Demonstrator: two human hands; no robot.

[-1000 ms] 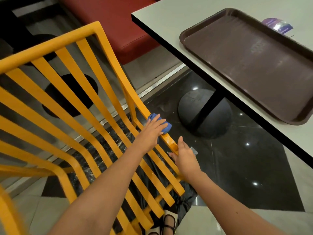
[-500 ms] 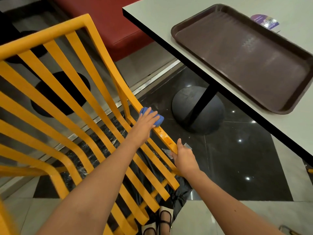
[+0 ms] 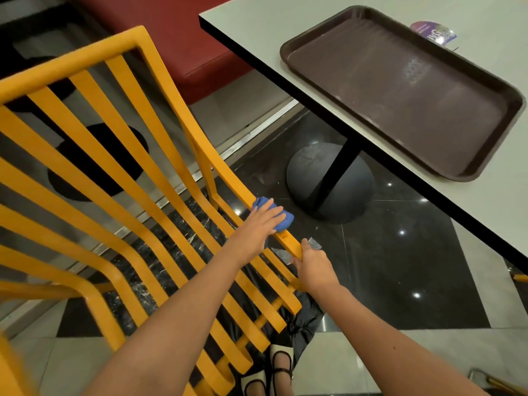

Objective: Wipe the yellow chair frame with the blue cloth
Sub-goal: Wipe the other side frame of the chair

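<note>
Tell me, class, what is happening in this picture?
A person is cleaning a yellow chair frame. The left hand presses a blue cloth against the frame's outer rail, while the right hand grips the same rail just below to steady it. A brown tray sits on the table nearby.

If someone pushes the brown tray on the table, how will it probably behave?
The empty brown plastic tray would probably slide easily, since it lies flat on the smooth white table. It looks stiff, its raised rim keeping an even shape. It is likely light for its size, being shallow and thin-walled.
</note>
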